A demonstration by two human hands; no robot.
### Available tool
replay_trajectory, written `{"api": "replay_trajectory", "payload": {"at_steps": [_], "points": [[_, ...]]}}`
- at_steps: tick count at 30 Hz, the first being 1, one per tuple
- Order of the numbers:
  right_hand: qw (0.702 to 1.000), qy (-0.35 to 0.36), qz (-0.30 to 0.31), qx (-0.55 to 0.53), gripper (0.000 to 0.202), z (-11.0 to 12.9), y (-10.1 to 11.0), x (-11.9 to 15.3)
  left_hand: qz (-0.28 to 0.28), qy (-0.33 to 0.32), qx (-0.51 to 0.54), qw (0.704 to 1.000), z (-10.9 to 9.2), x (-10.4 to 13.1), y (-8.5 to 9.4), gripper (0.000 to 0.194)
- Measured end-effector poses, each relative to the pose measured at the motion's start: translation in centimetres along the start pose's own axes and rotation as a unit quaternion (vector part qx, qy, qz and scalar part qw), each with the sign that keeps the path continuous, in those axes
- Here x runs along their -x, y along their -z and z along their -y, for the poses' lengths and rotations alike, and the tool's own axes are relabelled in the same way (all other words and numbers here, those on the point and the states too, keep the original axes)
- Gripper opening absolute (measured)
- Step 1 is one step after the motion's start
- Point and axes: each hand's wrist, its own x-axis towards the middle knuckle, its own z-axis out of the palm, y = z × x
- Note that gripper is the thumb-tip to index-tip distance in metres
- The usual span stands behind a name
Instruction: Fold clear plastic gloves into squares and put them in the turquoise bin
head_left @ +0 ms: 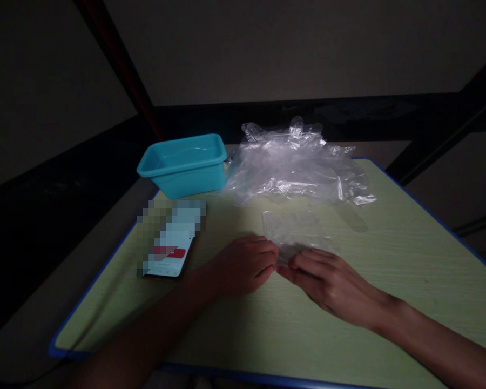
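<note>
A thin clear plastic sheet, seemingly a disposable glove (294, 227), lies flat at the middle of the table. My left hand (249, 263) is closed on the sheet's near left corner, fingers curled. Beside it, almost touching, my right hand (324, 275) has its fingers pressed together on the sheet's near edge. Behind the sheet is a large crumpled pile of clear plastic gloves (291, 162), with one finger-shaped piece sticking out toward the right.
The light green table (389, 259) has a blue edge. A turquoise plastic basket (190, 181) stands at the back left, against the pile. A phone (174, 237) with a lit, partly blurred screen lies in front of the basket. Dark walls and beams surround the table.
</note>
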Motion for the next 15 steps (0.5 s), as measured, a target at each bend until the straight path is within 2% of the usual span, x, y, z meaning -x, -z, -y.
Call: {"api": "replay_trajectory", "payload": {"at_steps": [4, 15], "points": [[1.0, 0.015, -0.003, 0.007, 0.036, -0.08, 0.2, -0.04, -0.004, -0.006, 0.0, 1.0, 0.05, 0.09, -0.02, 0.013], [0.999, 0.025, 0.004, 0.032, 0.028, -0.22, 0.15, 0.13, 0.002, -0.014, -0.007, 1.0, 0.07, 0.06, 0.09, 0.014]]}}
